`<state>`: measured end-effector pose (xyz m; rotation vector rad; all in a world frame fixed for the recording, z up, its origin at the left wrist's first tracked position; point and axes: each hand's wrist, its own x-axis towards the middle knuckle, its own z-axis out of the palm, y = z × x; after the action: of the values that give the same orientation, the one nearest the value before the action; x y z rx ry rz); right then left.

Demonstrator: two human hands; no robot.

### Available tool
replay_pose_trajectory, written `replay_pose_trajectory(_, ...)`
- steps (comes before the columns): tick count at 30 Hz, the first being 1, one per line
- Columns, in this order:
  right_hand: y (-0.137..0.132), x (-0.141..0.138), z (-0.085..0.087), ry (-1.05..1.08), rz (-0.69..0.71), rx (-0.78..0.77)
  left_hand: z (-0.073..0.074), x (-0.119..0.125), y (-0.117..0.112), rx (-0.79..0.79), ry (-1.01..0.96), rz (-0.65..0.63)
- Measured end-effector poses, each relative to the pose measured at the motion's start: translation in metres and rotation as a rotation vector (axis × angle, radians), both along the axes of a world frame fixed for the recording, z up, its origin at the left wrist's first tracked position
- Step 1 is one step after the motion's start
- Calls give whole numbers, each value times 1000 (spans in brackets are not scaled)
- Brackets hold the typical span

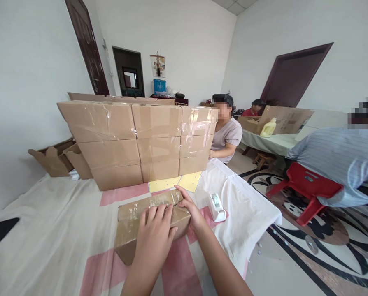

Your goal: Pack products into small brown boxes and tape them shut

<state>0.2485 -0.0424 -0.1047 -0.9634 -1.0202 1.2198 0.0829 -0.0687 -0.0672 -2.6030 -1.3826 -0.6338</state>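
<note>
A small cardboard box (130,211) with clear tape across its top sits on the cloth-covered table in front of me. My left hand (155,228) lies over its top and near side, fingers resting on the upper face and thumb spread toward the right. At the box's right end, my right hand (190,209) is wrapped round the corner, with a fingertip up along the far edge. The fingers under that corner are partly hidden. A white tape dispenser (216,206) stands on the table just right of my right hand.
Stacked, taped cardboard boxes (112,152) form a wall across the far side. Open cartons (52,158) stand at the left, and a dark flat object (0,234) lies nearby. A person (229,133) sits behind the stack; another sits on a red chair (307,185) at right.
</note>
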Motion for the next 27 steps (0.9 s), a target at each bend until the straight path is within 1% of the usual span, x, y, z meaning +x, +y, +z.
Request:
replay_pose_trajectory(3, -1, -1, -2, 61, -13, 3, 1, 8, 0, -21, 21, 43)
replay_pose_trajectory(6, -2, -2, -2, 91, -12, 10, -2, 9, 0, -15, 11, 58)
replay_pose_trajectory(13, -2, -2, -2, 121, -31, 13, -4, 7, 0, 9, -6, 50)
replay_pose_trajectory(19, -1, -2, -12, 151, -30, 39, -5, 5, 0, 9, -26, 31)
replay_pose_trajectory(23, 0, -2, -18, 151, -36, 64, -8, 5, 0, 0, -2, 51)
replay_pose_trajectory(25, 1, -1, -21, 160, -39, 70, -7, 6, 0, -22, 2, 71)
replay_pose_trajectory(27, 2, -1, -22, 169, -39, 74, -2, 7, 0, -61, 16, 73)
